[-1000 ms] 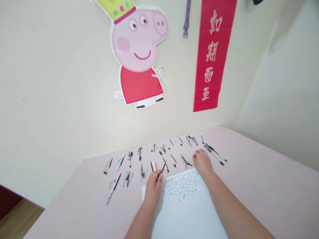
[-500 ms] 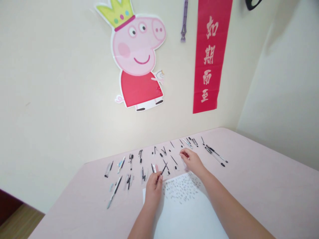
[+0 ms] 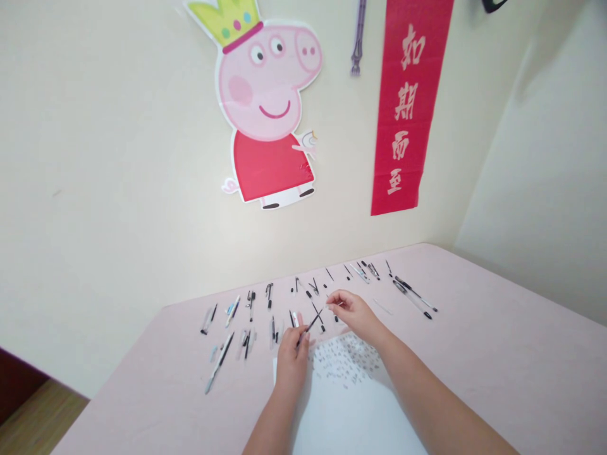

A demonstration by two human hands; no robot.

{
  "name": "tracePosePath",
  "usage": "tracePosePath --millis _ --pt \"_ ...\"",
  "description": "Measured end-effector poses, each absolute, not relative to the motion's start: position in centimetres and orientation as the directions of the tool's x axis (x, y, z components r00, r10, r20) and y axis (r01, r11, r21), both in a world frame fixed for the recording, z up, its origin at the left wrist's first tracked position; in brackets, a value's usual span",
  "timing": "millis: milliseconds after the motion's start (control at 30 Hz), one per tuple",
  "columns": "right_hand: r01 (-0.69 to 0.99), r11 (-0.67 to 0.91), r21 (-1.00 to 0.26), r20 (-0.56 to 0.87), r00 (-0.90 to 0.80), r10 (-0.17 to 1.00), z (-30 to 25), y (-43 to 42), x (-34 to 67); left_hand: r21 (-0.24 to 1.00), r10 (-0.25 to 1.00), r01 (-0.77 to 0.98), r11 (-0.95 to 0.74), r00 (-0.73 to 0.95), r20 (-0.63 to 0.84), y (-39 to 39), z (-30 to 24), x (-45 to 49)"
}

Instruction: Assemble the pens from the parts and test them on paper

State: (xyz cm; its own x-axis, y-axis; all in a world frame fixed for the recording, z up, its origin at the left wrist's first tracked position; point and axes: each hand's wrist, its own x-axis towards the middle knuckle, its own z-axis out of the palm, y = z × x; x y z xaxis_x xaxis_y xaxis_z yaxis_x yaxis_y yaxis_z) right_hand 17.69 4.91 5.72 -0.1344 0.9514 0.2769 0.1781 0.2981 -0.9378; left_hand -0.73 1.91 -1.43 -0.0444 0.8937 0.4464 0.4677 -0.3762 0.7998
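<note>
My left hand (image 3: 292, 357) is closed around a slim dark pen refill (image 3: 313, 320), which slants up to the right out of the fingers. At its upper end, my right hand (image 3: 351, 312) pinches with thumb and forefinger; whatever sits between those fingertips is too small to make out. Under both forearms lies a white sheet of paper (image 3: 353, 414) with many small dark marks or bits on its upper part. Just beyond the left hand is a pink-and-white piece (image 3: 298, 318), beside more dark refills and caps.
Taken-apart pens lie in rows across the pink table (image 3: 497, 373). A long grey-and-black pen (image 3: 220, 363) rests at the left. Two clear pens with black caps (image 3: 415, 297) lie at the right. The wall behind carries a pig cut-out (image 3: 272, 167) and a red banner (image 3: 403, 126).
My right hand has moved left, from over the table to the upper end of the refill. The left hand keeps hold of the refill. The view has shifted slightly.
</note>
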Motion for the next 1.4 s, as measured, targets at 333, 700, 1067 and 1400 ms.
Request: tracePosePath --millis 333,700,1067,1400 --pt "0.263 0.334 -0.905 0.312 -0.122 0.942 5.70 4.90 17.32 0.798 0.893 0.470 -0.379 -0.043 0.449 1.95 -1.41 -0.74" --pt "0.293 0.332 -0.897 0.315 -0.105 0.943 5.69 4.86 17.23 0.809 0.905 0.465 -0.359 -0.039 0.424 1.75 -1.21 -0.68" --pt "0.324 0.357 -0.876 0.319 -0.166 0.933 5.75 4.67 16.97 0.807 0.901 0.460 -0.371 -0.034 0.433 1.73 -1.15 -0.67" --pt "0.358 0.400 -0.843 0.321 -0.261 0.910 5.03 4.79 17.16 0.793 0.900 0.481 -0.375 -0.017 0.436 1.61 -0.84 -0.54"
